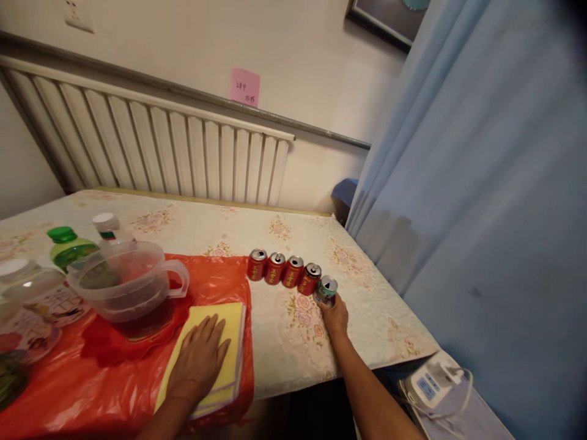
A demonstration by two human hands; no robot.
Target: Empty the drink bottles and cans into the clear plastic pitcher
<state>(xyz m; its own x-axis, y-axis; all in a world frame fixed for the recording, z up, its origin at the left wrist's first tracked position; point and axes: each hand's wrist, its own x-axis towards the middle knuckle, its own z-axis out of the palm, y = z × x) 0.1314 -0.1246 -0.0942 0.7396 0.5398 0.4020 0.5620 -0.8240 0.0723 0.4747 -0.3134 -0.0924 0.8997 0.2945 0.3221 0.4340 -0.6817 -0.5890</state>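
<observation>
My left hand [200,357] lies flat, fingers apart, on a folded yellow cloth [235,330], which rests on a red plastic sheet [215,278]. At the right end of a row of cans, my right hand [334,315] is wrapped round a green can [326,289] standing upright. Left of it stand several red cans [290,272] side by side, their tops opened. The lower part of the green can is partly hidden by my fingers.
A clear plastic jug [123,281] with a handle stands in a red dish [98,342]. Bottles, one with a green cap [63,234], crowd the left. A white power strip [428,385] with cables lies at lower right, near a blue curtain [481,214]. Behind is a radiator [160,143].
</observation>
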